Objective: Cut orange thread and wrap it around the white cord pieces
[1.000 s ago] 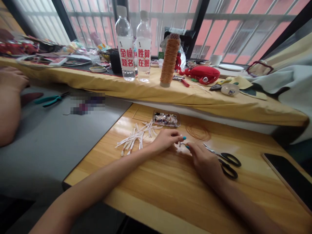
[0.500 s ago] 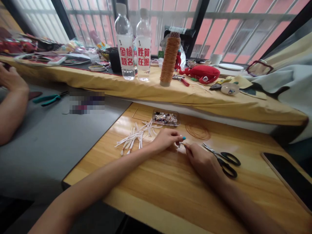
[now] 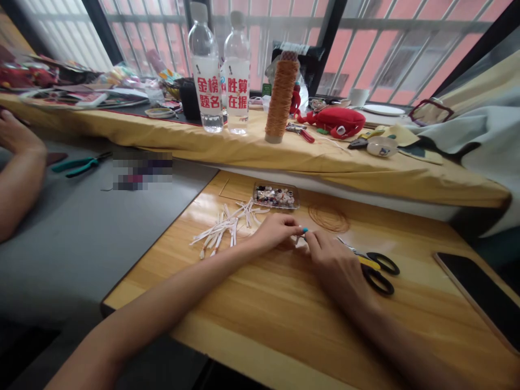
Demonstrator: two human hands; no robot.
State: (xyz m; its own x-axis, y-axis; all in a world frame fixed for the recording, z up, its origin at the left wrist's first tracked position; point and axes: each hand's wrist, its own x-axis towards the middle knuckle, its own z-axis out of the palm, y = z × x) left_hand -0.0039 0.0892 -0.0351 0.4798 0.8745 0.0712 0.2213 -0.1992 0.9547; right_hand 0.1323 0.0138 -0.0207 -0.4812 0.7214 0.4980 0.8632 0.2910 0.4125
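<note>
Both of my hands meet over the wooden table. My left hand is closed in a pinch on a small pale piece that I cannot make out. My right hand is closed too, its fingertips pressed against the same small piece from the right. A heap of white strips lies just left of my left hand. Behind the hands stands a clear tray of small beads. A coil of thin orange thread lies on the wood beyond my right hand. Black-handled scissors rest right beside my right hand.
A dark phone lies at the table's right edge. On the yellow-covered ledge stand two water bottles, an orange thread spool and a red plush toy. Another person's arm and teal pliers are on the grey surface at left.
My right hand has slid left until its fingertips touch the left hand's pinch. The other person's hand at the far left has shifted and drawn back slightly.
</note>
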